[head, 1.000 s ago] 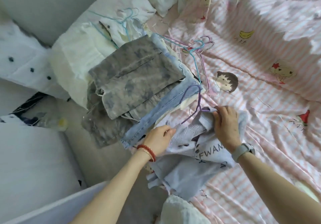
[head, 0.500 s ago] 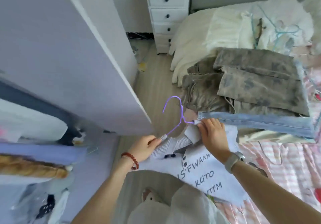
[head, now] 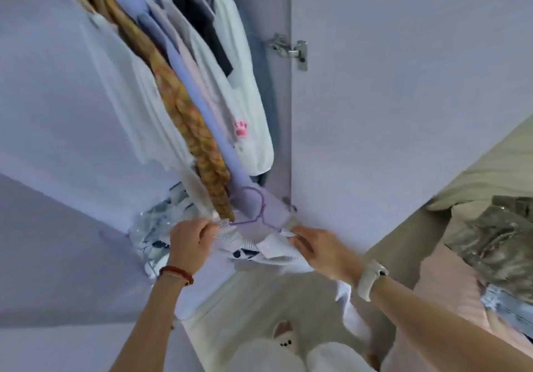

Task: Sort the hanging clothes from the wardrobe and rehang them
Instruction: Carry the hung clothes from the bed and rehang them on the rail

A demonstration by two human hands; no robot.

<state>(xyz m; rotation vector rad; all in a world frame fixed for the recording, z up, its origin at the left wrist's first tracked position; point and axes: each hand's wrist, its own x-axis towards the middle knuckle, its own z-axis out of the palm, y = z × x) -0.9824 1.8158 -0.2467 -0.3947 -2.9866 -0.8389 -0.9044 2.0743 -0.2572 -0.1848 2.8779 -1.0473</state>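
Since half a second ago the shirt on its purple hanger has been swung away from the bed and is now faced toward the open wardrobe. Left hand is curled round one shoulder end, right hand is pinched on the other, so the shirt is stretched between them. Probably best if the hook gets lifted level to the rail, clear of the hanging clothes.

Shirt carried from bed to wardrobe

The shirt on its hanger has been lifted off the bed and brought before the hung clothes.
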